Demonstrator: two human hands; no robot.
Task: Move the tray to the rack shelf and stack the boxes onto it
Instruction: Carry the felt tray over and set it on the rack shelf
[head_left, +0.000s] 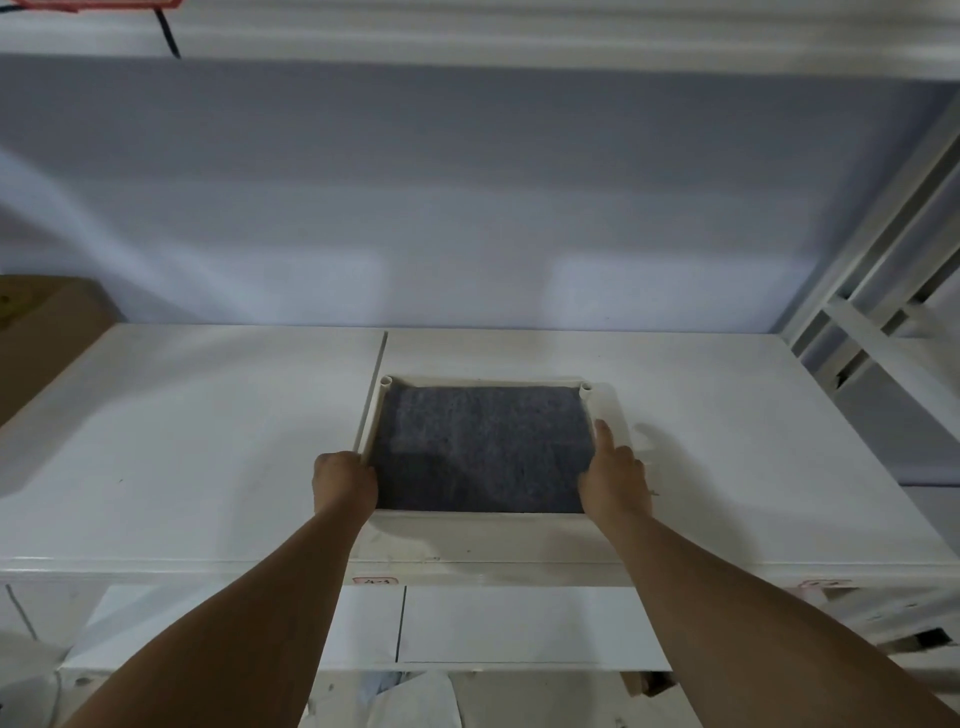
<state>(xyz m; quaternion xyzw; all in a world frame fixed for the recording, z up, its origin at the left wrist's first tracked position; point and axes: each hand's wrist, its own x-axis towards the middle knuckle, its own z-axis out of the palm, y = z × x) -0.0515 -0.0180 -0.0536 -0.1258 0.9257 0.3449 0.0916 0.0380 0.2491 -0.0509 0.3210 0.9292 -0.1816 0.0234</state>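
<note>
The rack shelf (208, 441) has wide bare surface left, right and behind, with tall clearance under the shelf above (467, 31). Its upright frame (883, 270) stands well to the right. 1 cardboard box (41, 338) sits at the far left edge, well apart.

The tray (483, 380), lined in grey, lies flat on the shelf near its front edge, so step 1 looks nearly done. Nothing is stacked on it, so the stacking is left.

The left hand (343, 480) grips the left rim. The right hand (615, 483) holds the right rim, with 1 finger (604, 434) straight along it.
</note>
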